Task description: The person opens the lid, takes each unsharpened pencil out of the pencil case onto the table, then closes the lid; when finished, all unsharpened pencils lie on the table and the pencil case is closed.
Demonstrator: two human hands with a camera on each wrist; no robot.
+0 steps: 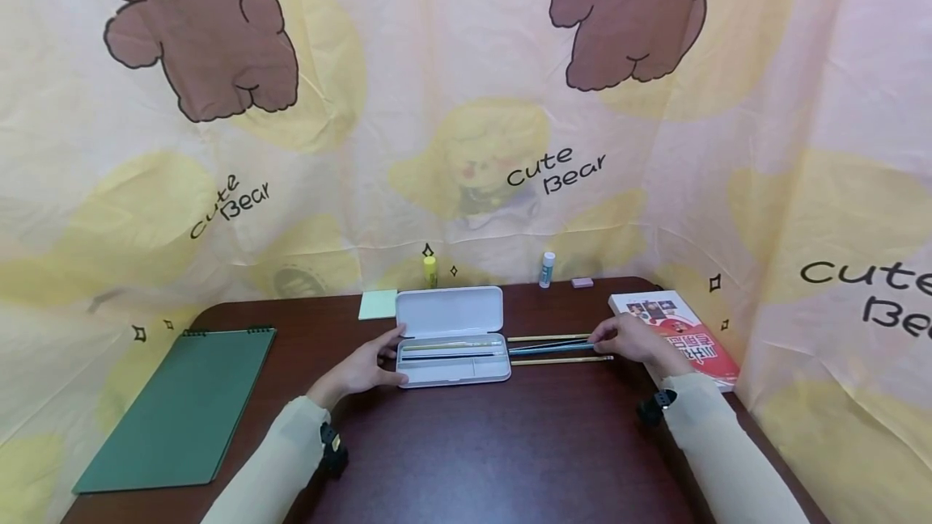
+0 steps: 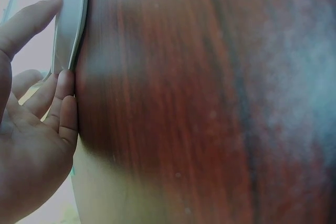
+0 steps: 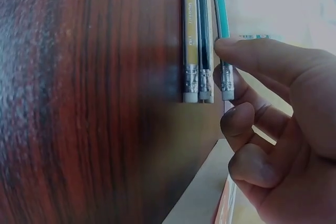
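A white pencil case lies on the table with its lid raised at the back. Several pencils rest inside it. My left hand grips the case's left end, thumb and fingers spread along its edges. My right hand pinches a teal pencil near its eraser end, between thumb and index finger. In the right wrist view that pencil is apart from a yellow pencil and a dark pencil, which lie side by side. Another yellow pencil lies to the right of the case.
A green spiral pad lies on the left. Behind the case are pale green sticky notes and a yellow highlighter. A glue stick and a pink eraser are at the back right, a book under my right forearm.
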